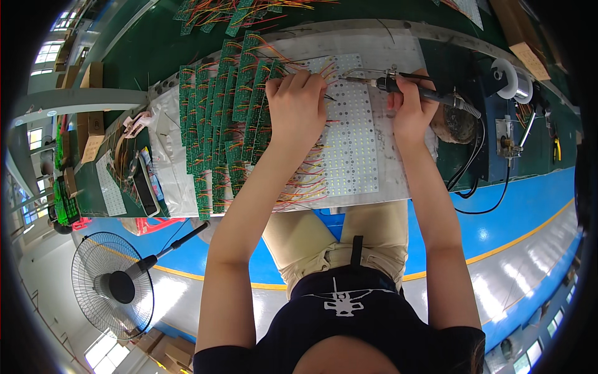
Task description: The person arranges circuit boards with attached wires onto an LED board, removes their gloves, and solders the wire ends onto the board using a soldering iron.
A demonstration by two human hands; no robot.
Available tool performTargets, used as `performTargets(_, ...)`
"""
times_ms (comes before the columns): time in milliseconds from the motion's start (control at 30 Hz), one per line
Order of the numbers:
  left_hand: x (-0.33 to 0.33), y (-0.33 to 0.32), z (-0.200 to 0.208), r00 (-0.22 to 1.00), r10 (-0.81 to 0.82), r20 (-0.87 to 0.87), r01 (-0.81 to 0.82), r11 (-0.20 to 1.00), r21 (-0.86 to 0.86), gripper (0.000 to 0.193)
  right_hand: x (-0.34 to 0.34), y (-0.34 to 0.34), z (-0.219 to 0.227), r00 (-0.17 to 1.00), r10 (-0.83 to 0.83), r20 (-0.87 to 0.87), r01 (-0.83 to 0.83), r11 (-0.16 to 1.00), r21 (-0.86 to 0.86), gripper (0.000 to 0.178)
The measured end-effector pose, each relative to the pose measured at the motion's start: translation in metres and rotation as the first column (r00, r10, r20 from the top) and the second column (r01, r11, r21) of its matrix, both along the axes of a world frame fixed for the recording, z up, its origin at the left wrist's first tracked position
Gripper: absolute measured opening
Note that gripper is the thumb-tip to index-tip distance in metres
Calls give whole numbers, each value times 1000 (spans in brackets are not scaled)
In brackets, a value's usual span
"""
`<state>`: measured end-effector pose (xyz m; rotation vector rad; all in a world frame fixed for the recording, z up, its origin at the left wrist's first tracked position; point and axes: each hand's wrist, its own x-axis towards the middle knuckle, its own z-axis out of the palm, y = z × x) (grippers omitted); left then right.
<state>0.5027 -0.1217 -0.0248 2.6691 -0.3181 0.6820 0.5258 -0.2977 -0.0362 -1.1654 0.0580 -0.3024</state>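
My right hand is closed around a soldering iron with a black handle. Its tip points left, over the far part of a white LED board dotted with small components. My left hand is curled, its fingertips pinched at thin red and yellow wires by the board's far left edge. Partly under that hand and to its left lie rows of narrow green circuit boards, with red and yellow wires running toward the white board. The exact contact at the left fingertips is hidden.
A solder wire spool stands at the right, near a metal stand and black cables. More wired green boards lie at the far side. A phone rests at the left table edge; a fan stands below it.
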Motion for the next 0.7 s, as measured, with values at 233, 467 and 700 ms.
performTargets(233,0,-1,-1,1000,5,-18,-5,999,-33,7,-1,1,0,1000,9,5,-9,1000,0,10)
performTargets(467,0,-1,-1,1000,1,-18,-2,999,-50,7,0,1,-1,999,17,33,-16,999,-28,10)
performTargets(700,0,-1,-2,1000,2,-19,-3,998,-61,7,-1,0,-2,997,48,55,-49,999,14,10)
